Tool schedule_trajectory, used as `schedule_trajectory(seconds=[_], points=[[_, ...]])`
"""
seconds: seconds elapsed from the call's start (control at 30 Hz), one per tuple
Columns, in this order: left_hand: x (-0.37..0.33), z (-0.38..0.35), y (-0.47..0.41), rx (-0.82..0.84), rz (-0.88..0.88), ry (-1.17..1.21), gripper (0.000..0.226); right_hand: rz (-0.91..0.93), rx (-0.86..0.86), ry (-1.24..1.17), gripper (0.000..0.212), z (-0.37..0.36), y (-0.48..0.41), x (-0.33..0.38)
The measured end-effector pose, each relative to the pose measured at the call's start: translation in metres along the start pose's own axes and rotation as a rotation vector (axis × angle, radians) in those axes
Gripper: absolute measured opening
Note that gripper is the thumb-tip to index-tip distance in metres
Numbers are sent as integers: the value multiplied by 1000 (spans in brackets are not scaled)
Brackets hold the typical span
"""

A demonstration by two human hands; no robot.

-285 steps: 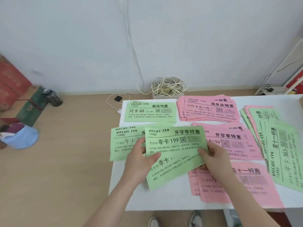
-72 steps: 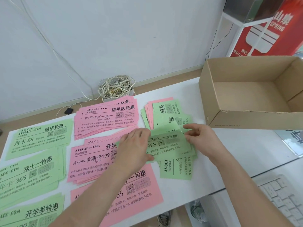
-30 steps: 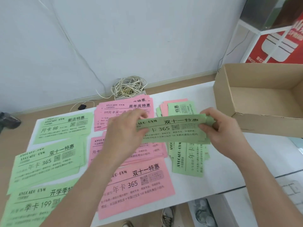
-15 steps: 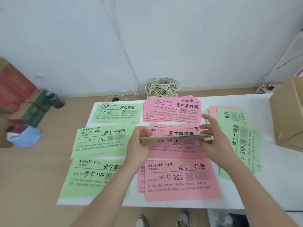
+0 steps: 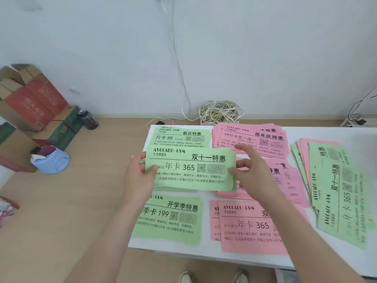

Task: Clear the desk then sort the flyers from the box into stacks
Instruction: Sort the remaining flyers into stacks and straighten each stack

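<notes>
Off at nine o'clock, on the floor, sit red cartons (image 5: 30,103) and a blue tub (image 5: 51,160), out of my way. Over the left side of the counter (image 5: 326,133), my left hand (image 5: 138,176) grips the nine o'clock edge of a thin sheaf of green flyers (image 5: 189,170), thumb on top and fingers curled behind. The sheaf hangs roughly level just above the matching green stack (image 5: 173,189). My right hand (image 5: 251,176) meets the sheaf's three o'clock edge, index finger stretched out and thumb at the margin; whether it pinches the paper I cannot tell. Paper this light and limp droops and fans unless both short edges are held, and loose sheets slide off one another. I judge it wants lowering flat and square. Pink stacks (image 5: 251,139) lie past my right hand, and at three o'clock is the mixed pile (image 5: 342,193), not yet sorted.
</notes>
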State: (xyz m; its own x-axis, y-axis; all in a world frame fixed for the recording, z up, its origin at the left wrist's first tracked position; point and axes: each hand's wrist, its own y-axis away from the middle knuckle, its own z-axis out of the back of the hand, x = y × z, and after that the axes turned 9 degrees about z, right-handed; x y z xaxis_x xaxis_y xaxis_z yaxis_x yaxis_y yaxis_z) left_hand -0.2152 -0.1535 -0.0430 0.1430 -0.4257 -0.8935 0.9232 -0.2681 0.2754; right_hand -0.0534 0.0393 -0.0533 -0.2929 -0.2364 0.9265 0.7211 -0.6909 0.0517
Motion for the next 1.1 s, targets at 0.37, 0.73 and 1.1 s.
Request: schedule_trajectory(seconds=[0.37, 0.73, 1.1], points=[[55, 41, -69, -32, -324, -624, 51, 119, -15, 574, 44, -105, -23, 2], [69, 28, -63, 286, -460, -1052, 48, 254, 361, 917, 41, -119, 2, -1], [36, -31, -2, 405, -655, -932, 53, -316, -18, 740, 101, 60, 69, -26]])
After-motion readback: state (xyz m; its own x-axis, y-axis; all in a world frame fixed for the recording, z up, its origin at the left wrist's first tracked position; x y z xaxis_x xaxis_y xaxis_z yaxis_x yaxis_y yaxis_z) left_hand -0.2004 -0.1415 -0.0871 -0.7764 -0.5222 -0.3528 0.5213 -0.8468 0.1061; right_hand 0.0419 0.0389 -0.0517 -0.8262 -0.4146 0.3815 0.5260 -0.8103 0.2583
